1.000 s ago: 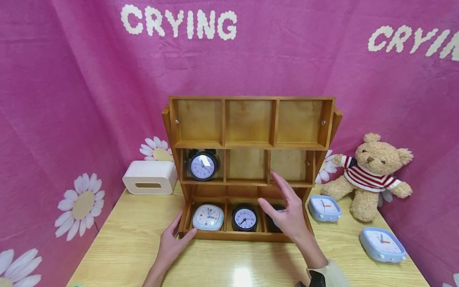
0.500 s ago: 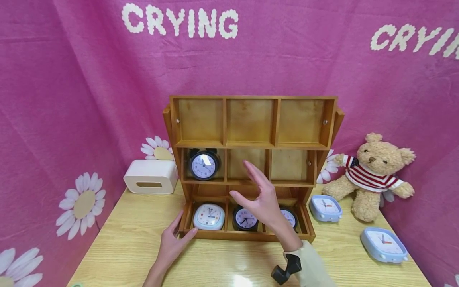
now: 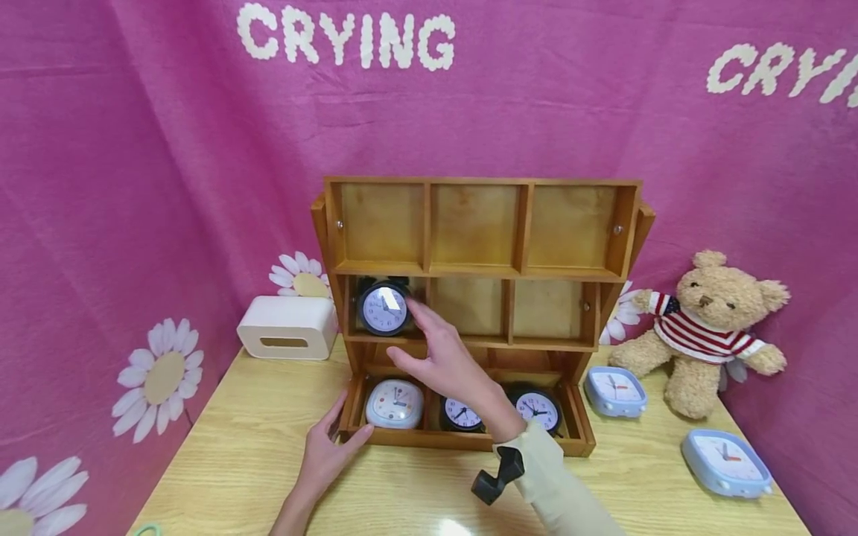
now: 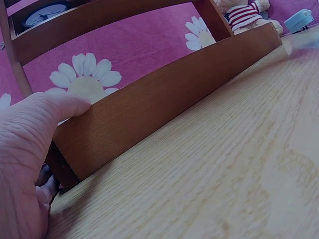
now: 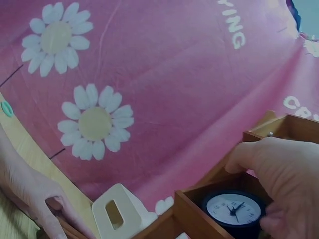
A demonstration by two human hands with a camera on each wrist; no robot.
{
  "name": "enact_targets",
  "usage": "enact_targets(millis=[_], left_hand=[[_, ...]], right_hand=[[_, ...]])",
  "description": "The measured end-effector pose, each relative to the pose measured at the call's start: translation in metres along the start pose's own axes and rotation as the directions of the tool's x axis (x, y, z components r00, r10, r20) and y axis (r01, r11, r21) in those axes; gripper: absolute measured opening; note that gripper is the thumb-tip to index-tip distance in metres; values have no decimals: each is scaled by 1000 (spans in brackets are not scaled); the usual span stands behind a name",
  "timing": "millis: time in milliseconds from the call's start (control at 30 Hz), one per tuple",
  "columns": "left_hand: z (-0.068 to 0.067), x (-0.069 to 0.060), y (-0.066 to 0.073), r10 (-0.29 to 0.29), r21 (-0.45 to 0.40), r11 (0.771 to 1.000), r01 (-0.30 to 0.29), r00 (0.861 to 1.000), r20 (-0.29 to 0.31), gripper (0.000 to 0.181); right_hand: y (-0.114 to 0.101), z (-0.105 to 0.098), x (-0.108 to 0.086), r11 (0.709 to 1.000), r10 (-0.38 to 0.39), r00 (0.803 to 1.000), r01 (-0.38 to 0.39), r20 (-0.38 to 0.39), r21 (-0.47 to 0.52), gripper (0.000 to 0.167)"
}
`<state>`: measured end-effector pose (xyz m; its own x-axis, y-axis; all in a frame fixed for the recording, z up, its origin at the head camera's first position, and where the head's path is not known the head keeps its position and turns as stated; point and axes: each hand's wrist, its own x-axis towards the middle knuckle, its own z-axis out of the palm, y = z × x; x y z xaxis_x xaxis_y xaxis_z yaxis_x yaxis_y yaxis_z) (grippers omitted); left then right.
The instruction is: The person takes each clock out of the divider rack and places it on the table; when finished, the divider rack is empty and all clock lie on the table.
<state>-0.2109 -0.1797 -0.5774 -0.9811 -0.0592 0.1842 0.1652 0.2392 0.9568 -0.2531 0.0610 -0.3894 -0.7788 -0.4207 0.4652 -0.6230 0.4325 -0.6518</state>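
Note:
A brown wooden display shelf [image 3: 469,438] with three tiers of compartments stands on the table. My left hand [image 3: 326,455] grips its lower left corner, thumb [image 4: 75,105] over the front board. My right hand [image 3: 445,365], thumb spread from straight fingers, is beside the black alarm clock [image 3: 383,309] in the middle tier's left compartment. In the right wrist view, fingers are near that clock [image 5: 234,210]; contact is unclear. The bottom tier holds a pale blue clock [image 3: 394,404] and two black clocks, one [image 3: 462,415] partly behind my right arm, another [image 3: 538,412] at right.
Two blue clocks, one nearer the shelf [image 3: 615,391] and one farther forward [image 3: 727,461], lie on the table at right. Behind them sits a teddy bear [image 3: 710,327] in a striped sweater. A white tissue box [image 3: 288,327] stands left of the shelf, before a pink curtain [image 3: 167,149].
My right hand has moved left from above the bottom-right compartment to the black alarm clock in the middle tier, uncovering the bottom-right clock. The left hand stays on the shelf corner.

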Motion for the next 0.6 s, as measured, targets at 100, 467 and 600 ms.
enact_targets(millis=[100,467,600], left_hand=[[1,0,0,0,-11,1000,0,1000,-5,84],[0,-1,-1,5,-19,1000,-5,1000,-6,82],[0,-1,-2,11,-18,1000,-11,1000,-4,82]], right_hand=[[-1,8,6,999,32,999,-33,-15,-33,85],[-2,46,32,976,111,973,-145,-204,-162,88],[-3,60,39,953,111,950,-185,-290,-241,89]])
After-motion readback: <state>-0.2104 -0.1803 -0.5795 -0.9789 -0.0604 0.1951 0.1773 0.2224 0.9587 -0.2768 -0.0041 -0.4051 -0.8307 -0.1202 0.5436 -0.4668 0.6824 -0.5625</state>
